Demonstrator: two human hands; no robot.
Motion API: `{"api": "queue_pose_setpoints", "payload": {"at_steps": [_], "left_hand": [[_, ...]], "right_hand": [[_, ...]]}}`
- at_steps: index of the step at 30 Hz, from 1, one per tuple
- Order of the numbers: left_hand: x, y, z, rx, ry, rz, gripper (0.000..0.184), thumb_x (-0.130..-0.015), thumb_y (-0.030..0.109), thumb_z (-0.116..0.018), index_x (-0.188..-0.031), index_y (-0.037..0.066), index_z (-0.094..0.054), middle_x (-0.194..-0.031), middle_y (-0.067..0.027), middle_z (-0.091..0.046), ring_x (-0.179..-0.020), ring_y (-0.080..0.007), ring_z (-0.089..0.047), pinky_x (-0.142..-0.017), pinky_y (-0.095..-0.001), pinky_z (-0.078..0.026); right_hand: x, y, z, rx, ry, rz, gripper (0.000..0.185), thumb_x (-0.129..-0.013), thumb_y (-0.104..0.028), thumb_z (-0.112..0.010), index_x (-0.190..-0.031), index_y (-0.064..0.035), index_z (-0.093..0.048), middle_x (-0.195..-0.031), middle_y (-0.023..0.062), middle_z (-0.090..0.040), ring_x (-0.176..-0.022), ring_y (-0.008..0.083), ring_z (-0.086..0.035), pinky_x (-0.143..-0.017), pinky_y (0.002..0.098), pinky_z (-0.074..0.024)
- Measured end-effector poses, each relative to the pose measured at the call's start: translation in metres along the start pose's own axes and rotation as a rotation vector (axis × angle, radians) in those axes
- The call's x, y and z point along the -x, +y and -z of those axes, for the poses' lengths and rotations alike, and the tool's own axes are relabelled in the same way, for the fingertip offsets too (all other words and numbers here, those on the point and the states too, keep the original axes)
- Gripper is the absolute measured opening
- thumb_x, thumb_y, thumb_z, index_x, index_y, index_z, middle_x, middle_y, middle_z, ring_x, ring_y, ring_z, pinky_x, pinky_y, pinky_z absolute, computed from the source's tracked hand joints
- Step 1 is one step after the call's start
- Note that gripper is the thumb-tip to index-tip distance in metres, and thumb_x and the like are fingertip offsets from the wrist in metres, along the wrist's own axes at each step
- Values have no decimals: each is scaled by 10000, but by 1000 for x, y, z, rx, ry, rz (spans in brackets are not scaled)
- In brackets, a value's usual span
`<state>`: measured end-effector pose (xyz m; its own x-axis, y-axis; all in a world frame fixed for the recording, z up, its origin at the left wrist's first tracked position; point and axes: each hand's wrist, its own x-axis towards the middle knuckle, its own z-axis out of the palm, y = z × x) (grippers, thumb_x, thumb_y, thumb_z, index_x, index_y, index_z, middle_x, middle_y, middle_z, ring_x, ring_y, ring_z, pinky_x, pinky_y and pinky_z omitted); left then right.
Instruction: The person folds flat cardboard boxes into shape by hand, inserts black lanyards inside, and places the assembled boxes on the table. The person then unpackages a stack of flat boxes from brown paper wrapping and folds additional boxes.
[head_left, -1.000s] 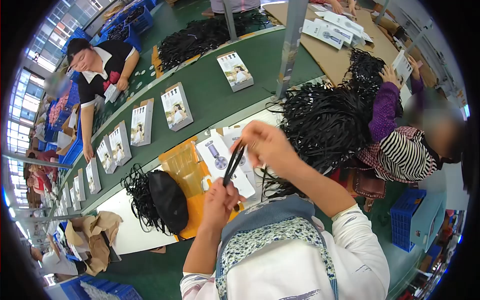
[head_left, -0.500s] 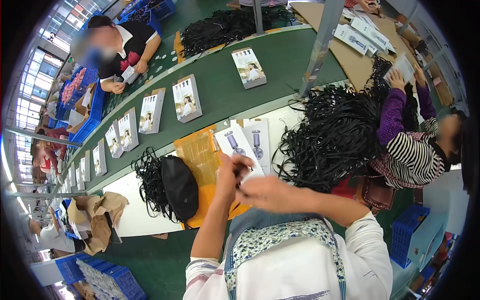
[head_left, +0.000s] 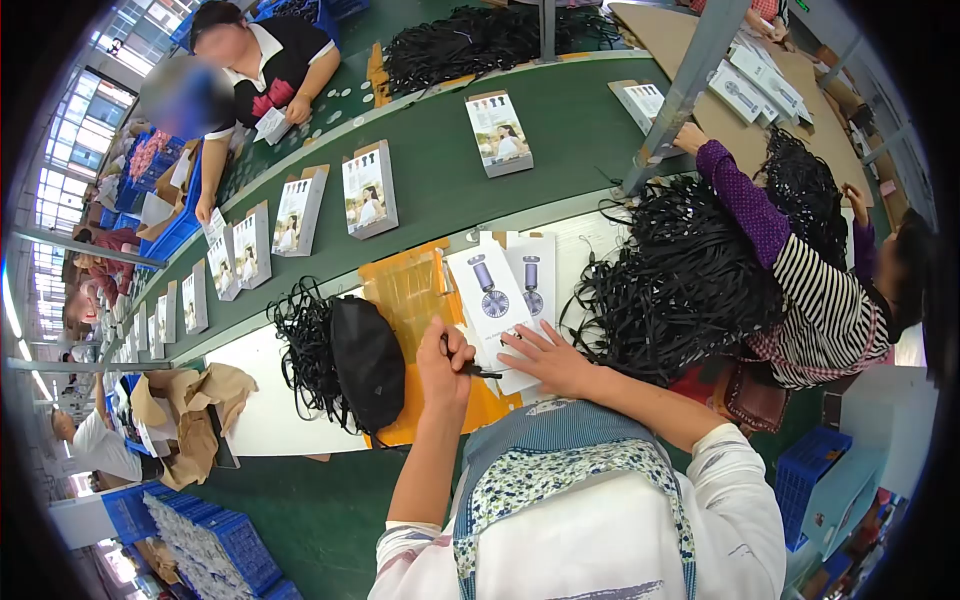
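Note:
My left hand (head_left: 445,365) is closed around a small black strap (head_left: 482,372), its end poking out toward the right. My right hand (head_left: 552,362) lies with spread fingers on the lower end of a white box (head_left: 482,275) printed with a purple handheld fan. Partly behind that box is a second white box (head_left: 546,262) with the same picture. Both rest by an orange taped sheet (head_left: 395,285). Left of my left hand sit a black pouch (head_left: 368,355) and a bunch of black straps (head_left: 305,335). A large heap of black straps (head_left: 675,275) lies to the right.
Beyond the worktable runs a green conveyor belt (head_left: 425,135) carrying a row of boxes (head_left: 370,190). A metal post (head_left: 690,90) stands at right. One co-worker's purple sleeve (head_left: 745,190) reaches toward the belt; another person (head_left: 270,70) sits across it. Blue crates (head_left: 815,465) stand at lower right.
My hands have moved apart; the right now lies spread on the box. The co-worker at right has reached to the belt, where another box shows. The person across has stretched an arm toward the boxes.

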<state>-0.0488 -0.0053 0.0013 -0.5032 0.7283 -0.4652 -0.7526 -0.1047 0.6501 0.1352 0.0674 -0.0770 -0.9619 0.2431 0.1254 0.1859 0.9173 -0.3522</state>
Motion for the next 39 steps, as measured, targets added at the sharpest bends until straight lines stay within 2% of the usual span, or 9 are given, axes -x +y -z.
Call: {"api": "queue_pose_setpoints", "payload": {"at_steps": [2, 9, 17, 20, 23, 27, 29, 31, 39], "left_hand": [[-3, 3, -7, 93, 62, 63, 374, -939, 300, -448, -628, 135, -322, -539, 21, -273, -407, -64, -187, -360, -210, -196], [37, 41, -51, 80, -258, -98, 392, -945, 260, -428, -601, 92, -340, -548, 7, -328, -403, -65, -230, -357, -224, -185], [21, 55, -61, -675, -704, -904, 281, -855, 110, -534, -591, 45, -464, -639, -70, -510, -448, -156, -421, -394, -279, -321], [17, 51, -62, -1437, -861, -1113, 185, -644, 92, -710, -666, 67, -528, -818, -61, -564, -796, -244, -554, -723, -378, -458], [25, 50, -56, -1611, -768, -1161, 215, -645, 138, -730, -768, 81, -564, -987, -61, -554, -1000, -262, -502, -889, -411, -379], [0, 32, -27, -1228, -388, -1252, 573, -691, 292, -749, -1137, 86, -453, -1183, -107, -480, -1175, -286, -377, -1002, -414, -294], [-17, 23, -15, -1217, -346, -1106, 726, -694, 344, -758, -1232, 56, -366, -1163, -107, -489, -1162, -252, -407, -1004, -402, -304], [-55, -1, 22, -877, -514, -91, 686, -729, 252, -740, -1267, 33, -376, -1129, -89, -520, -1072, -223, -493, -933, -372, -378], [-195, -33, -9, -772, -216, 240, 522, -826, 413, -608, -1163, 37, -474, -1025, -37, -568, -886, -129, -540, -698, -247, -437]], "right_hand": [[0, 7, -15, 95, -94, 67, 573, -710, -63, -630, -1253, -114, -456, -1400, 86, -329, -1313, 285, -281, -1068, 417, -275], [-34, -14, 60, -308, 453, -89, 362, -702, -13, -640, -1055, -73, -592, -983, 100, -642, -919, 275, -625, -749, 327, -525], [-54, -35, 140, -660, 328, -369, 161, -815, -138, -621, -919, -20, -591, -659, 143, -598, -550, 285, -602, -504, 309, -469], [-55, -26, 155, -674, 195, -470, 153, -827, -170, -585, -885, -30, -558, -639, 172, -579, -591, 340, -588, -535, 372, -462], [-54, -17, 159, -729, 108, -553, 174, -818, -172, -590, -864, -11, -545, -620, 182, -567, -582, 340, -585, -528, 370, -453], [-65, 18, 162, -773, 179, -583, 196, -810, -174, -601, -851, 13, -555, -560, 141, -529, -485, 213, -539, -491, 324, -431], [-70, 42, 164, -929, 191, -688, 196, -828, -182, -595, -863, 10, -572, -619, 50, -572, -537, 95, -534, -495, 262, -446], [-80, 70, 167, -1143, 305, -703, 201, -873, -190, -544, -885, 9, -571, -691, 28, -598, -591, 88, -558, -510, 251, -469], [-98, 134, 102, -1433, 911, -802, 416, -937, -349, -460, -1144, 4, -536, -1073, 83, -580, -985, 180, -564, -873, 274, -429]]}}
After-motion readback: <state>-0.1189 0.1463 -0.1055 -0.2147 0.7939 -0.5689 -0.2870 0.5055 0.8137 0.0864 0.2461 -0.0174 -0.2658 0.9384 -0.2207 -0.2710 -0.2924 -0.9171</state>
